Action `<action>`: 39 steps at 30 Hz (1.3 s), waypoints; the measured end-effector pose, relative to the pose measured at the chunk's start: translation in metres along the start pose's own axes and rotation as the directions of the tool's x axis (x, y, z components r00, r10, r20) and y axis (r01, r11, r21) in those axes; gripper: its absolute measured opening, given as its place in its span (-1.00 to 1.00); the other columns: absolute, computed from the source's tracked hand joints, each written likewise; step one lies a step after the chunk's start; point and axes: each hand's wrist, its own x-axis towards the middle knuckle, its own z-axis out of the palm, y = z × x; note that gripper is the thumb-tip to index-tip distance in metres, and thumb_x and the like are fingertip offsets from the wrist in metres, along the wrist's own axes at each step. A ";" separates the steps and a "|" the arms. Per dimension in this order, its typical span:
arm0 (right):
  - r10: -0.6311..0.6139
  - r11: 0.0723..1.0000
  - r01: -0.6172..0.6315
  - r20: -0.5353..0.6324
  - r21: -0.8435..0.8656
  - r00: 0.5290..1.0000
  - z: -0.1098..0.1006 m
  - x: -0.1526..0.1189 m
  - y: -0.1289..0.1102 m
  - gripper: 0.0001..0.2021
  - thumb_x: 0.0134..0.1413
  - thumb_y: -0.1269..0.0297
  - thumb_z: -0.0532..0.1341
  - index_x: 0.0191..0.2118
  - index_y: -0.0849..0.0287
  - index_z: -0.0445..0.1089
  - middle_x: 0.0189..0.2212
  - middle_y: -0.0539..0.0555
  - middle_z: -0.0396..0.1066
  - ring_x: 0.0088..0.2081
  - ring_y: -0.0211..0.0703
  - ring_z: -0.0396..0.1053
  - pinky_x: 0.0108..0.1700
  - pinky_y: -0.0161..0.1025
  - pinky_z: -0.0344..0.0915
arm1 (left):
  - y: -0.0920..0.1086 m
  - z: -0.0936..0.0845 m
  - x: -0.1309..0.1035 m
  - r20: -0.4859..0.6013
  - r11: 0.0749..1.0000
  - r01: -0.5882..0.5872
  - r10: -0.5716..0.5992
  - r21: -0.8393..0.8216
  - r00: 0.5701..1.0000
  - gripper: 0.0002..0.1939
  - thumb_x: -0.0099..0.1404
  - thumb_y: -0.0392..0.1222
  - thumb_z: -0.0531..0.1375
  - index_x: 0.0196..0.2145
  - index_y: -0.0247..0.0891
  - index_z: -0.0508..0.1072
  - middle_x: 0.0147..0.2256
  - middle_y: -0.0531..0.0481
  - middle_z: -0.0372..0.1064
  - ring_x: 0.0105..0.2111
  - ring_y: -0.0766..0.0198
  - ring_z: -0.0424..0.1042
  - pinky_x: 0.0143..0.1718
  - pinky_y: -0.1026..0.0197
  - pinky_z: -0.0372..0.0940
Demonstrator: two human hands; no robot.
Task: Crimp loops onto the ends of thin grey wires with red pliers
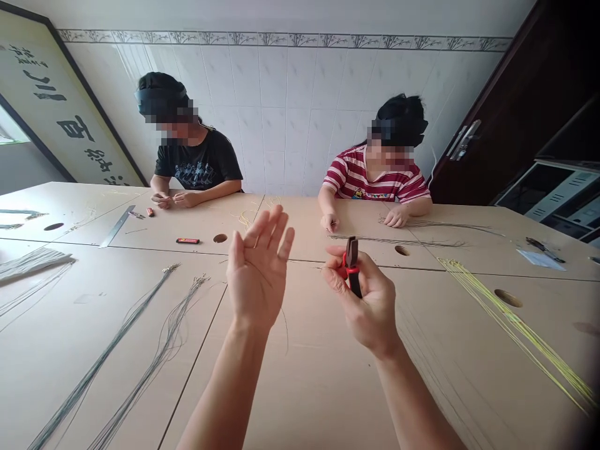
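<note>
My left hand point(259, 275) is raised over the table with its palm turned up and its fingers stretched out; nothing is gripped in it. A thin dark wire point(285, 331) hangs or lies just below that palm; I cannot tell whether it touches the hand. In my right hand point(370, 300) is a pair of pliers point(352, 269) with red and black handles, jaws pointing up and away. Left of my hands lie two bundles of grey wires, one point(126, 325) darker and the other point(164, 350) looser. A bundle of yellow wires point(506, 312) stretches along the right side.
Two co-workers sit across the table point(323, 369), one in a black shirt point(201, 159), one in a striped shirt point(375, 175). Dark wires point(398, 241) lie before the latter. A metal ruler point(117, 226), a small black-and-red box point(188, 240) and cable holes point(508, 297) are on the tabletop.
</note>
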 end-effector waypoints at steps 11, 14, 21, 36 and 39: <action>-0.108 0.987 0.102 -0.040 -0.125 0.993 -0.002 0.002 0.002 -0.78 0.20 0.37 0.23 -0.05 -0.01 0.37 -0.38 -0.08 0.39 -0.33 -0.30 0.35 -0.22 -0.29 0.35 | -0.013 0.009 -0.021 0.242 0.821 0.097 -0.276 0.563 0.930 -0.54 0.45 0.04 -0.02 -0.21 -0.28 0.59 -0.13 -0.13 0.55 -0.07 0.11 0.48 0.05 0.10 0.29; -0.135 0.982 0.128 -0.047 -0.138 0.990 -0.002 0.002 0.003 -0.76 0.19 0.38 0.23 -0.04 -0.01 0.36 -0.34 -0.07 0.41 -0.30 -0.28 0.38 -0.17 -0.26 0.37 | -0.011 0.007 -0.021 0.211 0.735 0.028 -0.231 0.678 0.950 -0.57 0.45 0.02 -0.01 -0.20 -0.29 0.57 -0.14 -0.13 0.52 -0.13 0.16 0.46 -0.03 0.14 0.31; -0.154 0.975 0.144 -0.046 -0.170 0.987 -0.002 0.001 0.004 -0.74 0.18 0.40 0.24 -0.03 -0.01 0.37 -0.34 -0.05 0.40 -0.32 -0.28 0.39 -0.20 -0.26 0.37 | -0.004 0.005 -0.021 0.167 0.521 -0.031 -0.216 0.853 0.962 -0.58 0.46 0.04 -0.04 -0.35 -0.24 0.46 -0.55 0.09 0.31 -0.55 0.38 0.23 -0.44 0.28 0.16; -0.185 0.956 0.174 -0.024 -0.235 0.982 -0.003 0.001 0.003 -0.76 0.21 0.37 0.21 -0.01 0.01 0.35 -0.28 -0.02 0.45 -0.29 -0.25 0.43 -0.20 -0.23 0.38 | -0.002 0.005 -0.021 0.102 0.616 0.140 -0.340 0.775 0.935 -0.78 0.37 -0.21 0.00 -0.46 -0.22 0.24 -0.60 0.14 0.23 -0.57 0.41 0.07 -0.55 0.30 -0.02; -0.185 0.953 0.174 -0.022 -0.246 0.983 -0.003 0.001 0.002 -0.77 0.21 0.38 0.21 -0.02 0.02 0.35 -0.28 -0.01 0.46 -0.29 -0.25 0.43 -0.20 -0.23 0.38 | -0.002 0.003 -0.021 0.096 0.620 0.157 -0.355 0.769 0.930 -0.81 0.34 -0.22 0.01 -0.45 -0.22 0.26 -0.59 0.14 0.22 -0.58 0.41 0.04 -0.56 0.29 -0.05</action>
